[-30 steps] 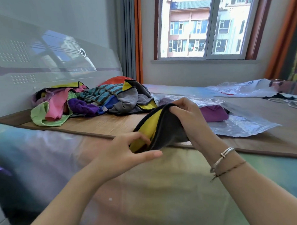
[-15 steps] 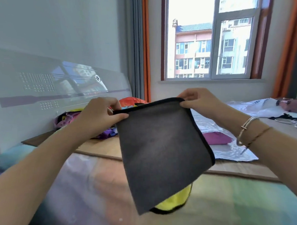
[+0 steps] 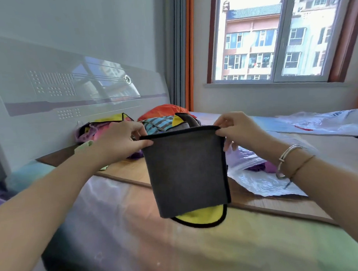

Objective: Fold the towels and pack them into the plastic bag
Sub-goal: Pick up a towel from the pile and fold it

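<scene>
Two hands: left hand and right hand each pinch a top corner
Towel: soft grey square, yellow underside, hanging
Plastic bag: crinkly, right of towel

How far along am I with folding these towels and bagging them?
Early. Done: a purple towel already lies in the plastic bag. In hand: left hand and right hand pinch the grey-and-yellow towel by its top corners. Left: the colourful towel pile.
</scene>
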